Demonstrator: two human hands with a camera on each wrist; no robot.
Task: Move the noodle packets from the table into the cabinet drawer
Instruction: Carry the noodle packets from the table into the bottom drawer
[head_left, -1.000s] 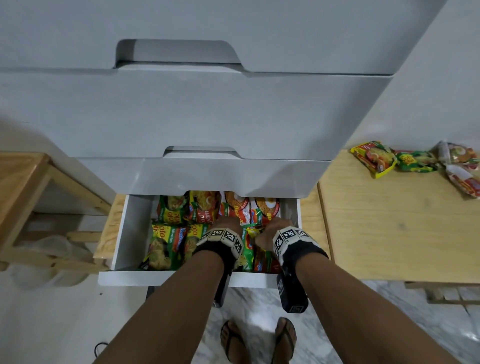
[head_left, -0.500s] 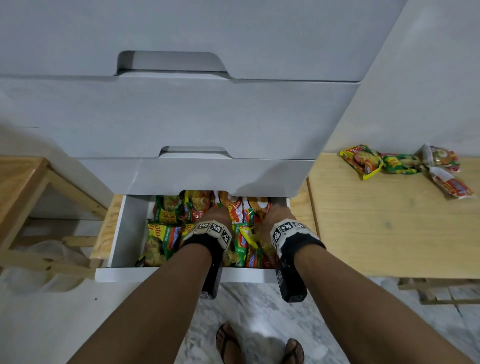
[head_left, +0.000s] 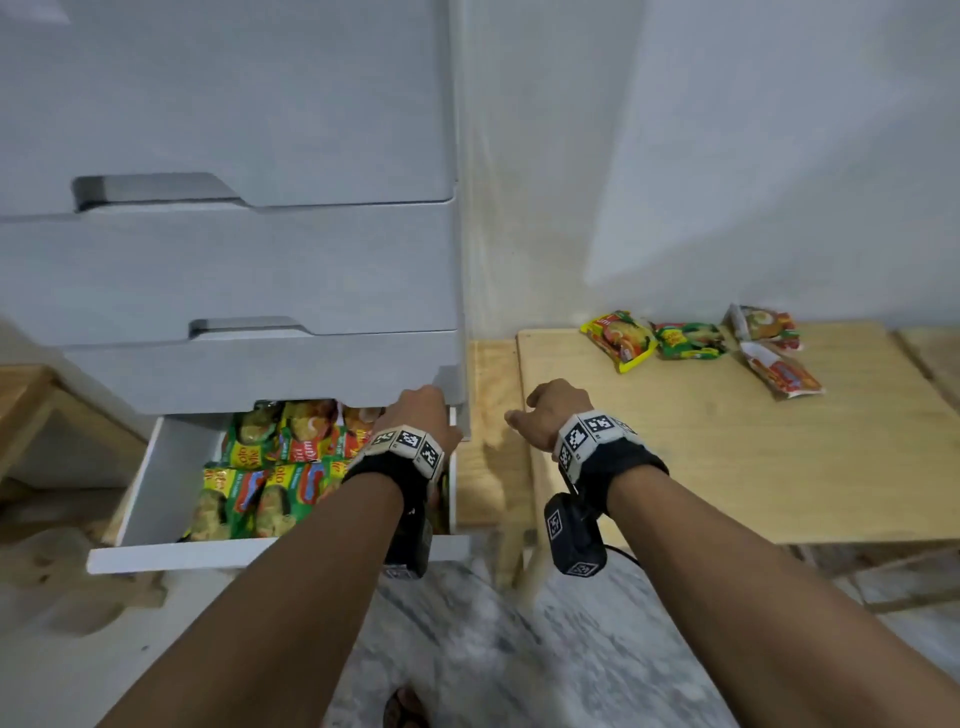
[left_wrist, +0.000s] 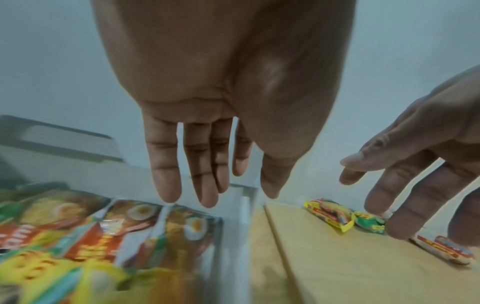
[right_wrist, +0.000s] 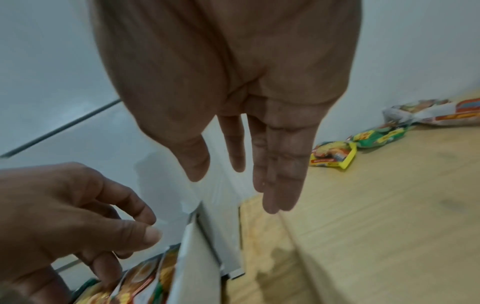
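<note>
Closest to me, both forearms reach out over the marbled floor (head_left: 467, 623), each wrist strapped with a black band. A second ago both hands were down inside the drawer, pressing on the packets there; now they have lifted out and swung to the right. The left hand (head_left: 421, 415) hangs over the right edge of the open drawer (head_left: 150, 483), fingers straight and loose, gripping nothing. The right hand (head_left: 553, 410) is already past the cabinet (head_left: 234, 270) and above the near edge of the table (head_left: 727, 467), fingers extended and relaxed — empty as well.

The drawer stands pulled out at the bottom of the cabinet, and it is well filled: the stowed packets (head_left: 270, 467) lie in two rows, green, red and yellow wrappers overlapping one another. No hand touches them now.

Further off, against the wall at the back of the table, four noodle packets wait: a yellow packet (head_left: 618, 340), a green packet (head_left: 688, 340) just beside it, and two white-and-red packets (head_left: 774, 353) to the right, one behind the other.

So I'd judge the last load set down and let go, and the person turning for the next — the task is mostly done, with these four still to fetch. The right hand is nearest them, though still well short.
</note>
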